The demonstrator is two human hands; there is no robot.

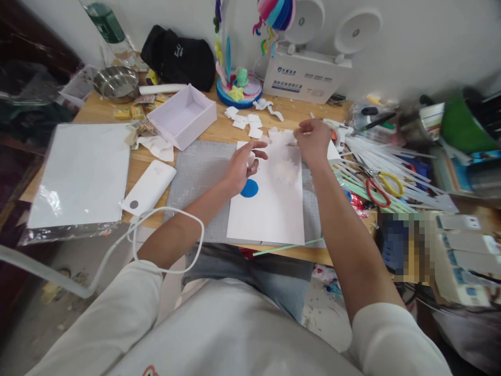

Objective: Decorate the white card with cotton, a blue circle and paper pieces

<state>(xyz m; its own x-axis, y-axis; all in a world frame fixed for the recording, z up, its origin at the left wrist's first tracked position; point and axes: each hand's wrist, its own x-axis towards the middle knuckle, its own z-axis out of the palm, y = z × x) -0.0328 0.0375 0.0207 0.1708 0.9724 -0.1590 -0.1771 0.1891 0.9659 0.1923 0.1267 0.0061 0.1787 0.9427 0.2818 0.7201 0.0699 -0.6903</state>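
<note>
A white rectangular sheet of paper (266, 224) lay over a grey gridded cutting mat (199, 162) on the wooden surface (331, 111), with a flat blue round piece (249, 188) near its left edge and a soft, whitish fluffy patch (285, 172) on its upper right part. The left hand (239, 169) hovered just above the blue piece, its fingers loosely curled; white showed between them, but whether the grip held a wad or merely framed the paper, I cannot tell. The right hand (315, 143) reached to the sheet's top right corner, thumb and fingers drawn together at the ragged white pieces (277, 137) along the top edge; blur hid whether that grip had closed on one. The step in hand seemed to be handling these light scraps at the sheet. Any further move there called, I judged, for a gentle pinch and a steady sheet. Small white squares (240, 124) lay beyond the top edge, near an open pale lilac box (199, 125).
</note>
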